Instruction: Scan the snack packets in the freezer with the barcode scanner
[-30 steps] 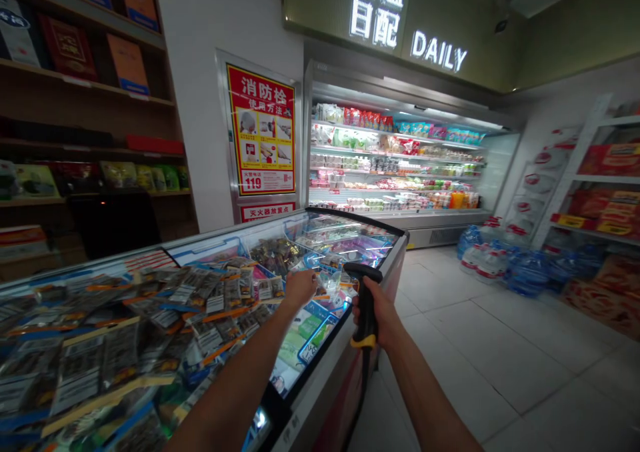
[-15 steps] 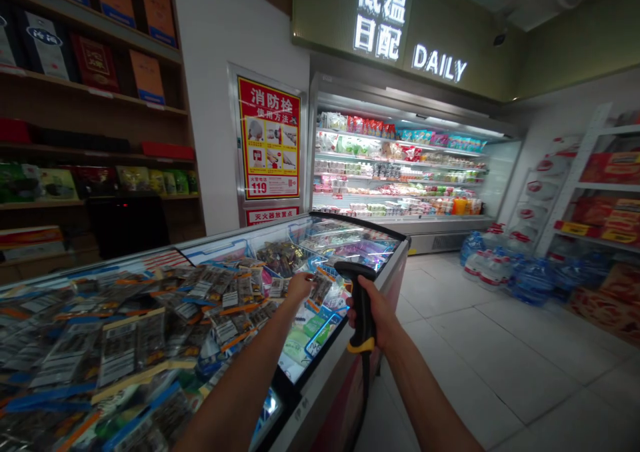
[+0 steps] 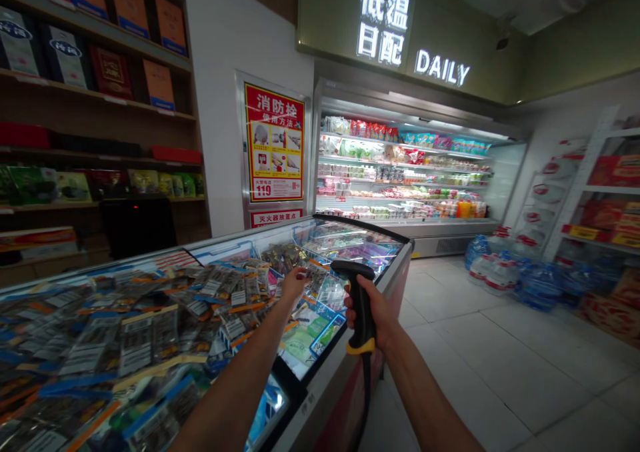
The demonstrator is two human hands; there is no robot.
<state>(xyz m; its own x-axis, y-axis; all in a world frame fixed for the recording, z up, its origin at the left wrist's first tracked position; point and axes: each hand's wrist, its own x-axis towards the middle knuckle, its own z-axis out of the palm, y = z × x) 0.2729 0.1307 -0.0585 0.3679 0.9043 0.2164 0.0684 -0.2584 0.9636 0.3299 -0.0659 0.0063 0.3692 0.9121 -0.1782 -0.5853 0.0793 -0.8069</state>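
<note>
My right hand (image 3: 367, 305) is wrapped around the grip of a black and yellow barcode scanner (image 3: 361, 332). The scanner's head points left, and its cable hangs below. My left hand (image 3: 295, 284) reaches over the chest freezer (image 3: 345, 345), fingers bent and closed at the edge of a small clear snack packet (image 3: 316, 279) with dark contents. This packet is in front of the scanner head; the exact finger contact is small and blurred. Many similar packets (image 3: 235, 285) with blue and orange edges are heaped to the left. Green and white packages (image 3: 303, 332) lie beneath my hands.
A lit refrigerated display (image 3: 400, 165) stands at the back, beside a red fire-hydrant sign (image 3: 274, 142). Shelves of boxes (image 3: 113, 72) line the left. Blue water jugs (image 3: 543, 285) stand on the tiled floor (image 3: 470, 345) at right.
My left hand has shifted slightly left and up, with the small packet beside its fingers. The view has turned a little left. My right hand keeps its grip on the scanner.
</note>
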